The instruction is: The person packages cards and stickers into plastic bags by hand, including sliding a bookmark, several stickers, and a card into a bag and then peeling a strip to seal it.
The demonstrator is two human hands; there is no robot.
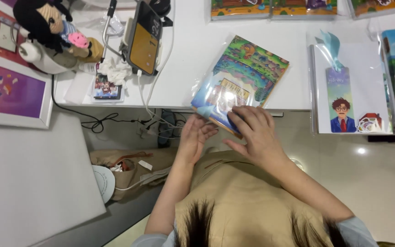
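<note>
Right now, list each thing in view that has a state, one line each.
Colourful card in clear sleeve: half off the white table edge, held.
Left hand: under the card's near edge.
Right hand: fingers flat on top.
Phone: propped on stand, screen on, cable attached.
Bookmark: lying flat.

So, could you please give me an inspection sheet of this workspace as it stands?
Surface: white table, partly covered.
Job's things: colourful book in a clear sleeve, overhanging the table's near edge.
Clutter: doll, phone on a stand, small card, bookmark on a white sheet, more books along the far edge.
Hands: left hand under the book's near corner; right hand with fingers on top of it.
Cables: white cable from the phone, black cable over the table edge.
Surroundings: framed purple picture, bag on the floor.
</note>
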